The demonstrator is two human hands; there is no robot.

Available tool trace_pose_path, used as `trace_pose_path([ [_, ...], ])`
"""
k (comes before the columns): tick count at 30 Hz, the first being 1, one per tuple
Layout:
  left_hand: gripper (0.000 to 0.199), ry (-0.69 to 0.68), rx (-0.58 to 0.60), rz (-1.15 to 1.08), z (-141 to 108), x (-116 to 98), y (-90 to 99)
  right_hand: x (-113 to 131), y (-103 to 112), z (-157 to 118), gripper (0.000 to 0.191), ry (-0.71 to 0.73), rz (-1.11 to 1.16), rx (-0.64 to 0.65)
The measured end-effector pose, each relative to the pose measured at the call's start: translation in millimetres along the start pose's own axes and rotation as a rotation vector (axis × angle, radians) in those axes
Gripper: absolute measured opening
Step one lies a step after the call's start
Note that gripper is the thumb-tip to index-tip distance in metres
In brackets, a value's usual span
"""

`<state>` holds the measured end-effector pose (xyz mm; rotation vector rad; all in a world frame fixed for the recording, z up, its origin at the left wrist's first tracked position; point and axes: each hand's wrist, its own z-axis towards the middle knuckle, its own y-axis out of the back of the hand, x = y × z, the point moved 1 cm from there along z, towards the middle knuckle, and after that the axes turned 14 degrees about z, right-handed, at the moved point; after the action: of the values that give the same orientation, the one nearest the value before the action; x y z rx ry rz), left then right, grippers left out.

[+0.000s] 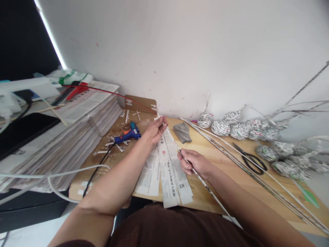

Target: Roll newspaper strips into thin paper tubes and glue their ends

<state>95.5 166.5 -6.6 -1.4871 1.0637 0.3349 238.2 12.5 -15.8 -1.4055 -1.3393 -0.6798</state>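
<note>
A thin paper tube rolled from newsprint (pixel 212 195) runs slantwise across the front of the desk, gripped by both hands. My left hand (pixel 155 130) pinches its upper end with the fingertips. Lower down, my right hand (pixel 192 163) has its fingers closed round the tube. From near the tube's top a thin red and black wire (pixel 115 92) arcs left toward the paper stack; whether it enters the tube I cannot tell. Beneath the hands lie several cut newspaper strips (pixel 168 185), fanned out. A crumpled grey cloth (pixel 182 132) rests just right of my left hand.
On the left stand a blue glue gun (pixel 128 133) among paper scraps and a tall newspaper stack (pixel 102 113) bearing a phone (pixel 28 132). To the right are long paper tubes (pixel 231 157), black scissors (pixel 253 163) and several woven paper gourds (pixel 221 127) along the wall.
</note>
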Motion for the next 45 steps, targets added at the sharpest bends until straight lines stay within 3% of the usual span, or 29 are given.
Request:
trace_pose_path([
  [3,0.014,0.003,0.014,0.003,1,2,0.9,4,0,5,0.038,0.029,-0.112,-0.037],
  [7,0.013,-0.002,0.030,0.006,1,3,1.8,9,-1,14,0.032,0.294,-0.454,-0.227],
  [9,0.012,-0.004,0.032,0.005,1,2,1.5,8,-2,16,0.034,0.237,-0.326,-0.167],
  [13,0.013,0.000,0.029,0.001,-1,3,-0.1,7,-2,20,0.036,-0.008,0.101,0.055],
  [19,0.017,-0.004,0.040,0.017,-1,6,-1.5,15,-2,37,0.037,0.106,0.003,-0.106],
  [24,0.017,0.004,0.055,0.034,-3,6,-3.2,12,-5,39,0.034,-0.065,0.392,0.111],
  [26,0.016,0.007,0.060,0.043,-3,7,-3.5,14,-6,40,0.036,-0.026,0.260,0.057],
  [30,0.016,0.011,0.065,0.061,-4,8,-3.0,19,-7,45,0.037,0.215,-0.181,-0.160],
  [32,0.016,0.010,0.074,0.064,-4,8,-2.7,20,-8,47,0.037,0.190,-0.111,-0.138],
  [36,0.014,0.003,0.100,0.065,-3,8,-2.2,20,-9,47,0.037,-0.013,0.260,0.076],
  [42,0.013,-0.008,0.134,0.089,-5,10,-3.8,24,-7,50,0.038,0.211,-0.014,-0.125],
  [45,0.012,0.003,0.158,0.106,-8,9,-5.5,22,-7,49,0.037,0.056,0.232,0.001],
])
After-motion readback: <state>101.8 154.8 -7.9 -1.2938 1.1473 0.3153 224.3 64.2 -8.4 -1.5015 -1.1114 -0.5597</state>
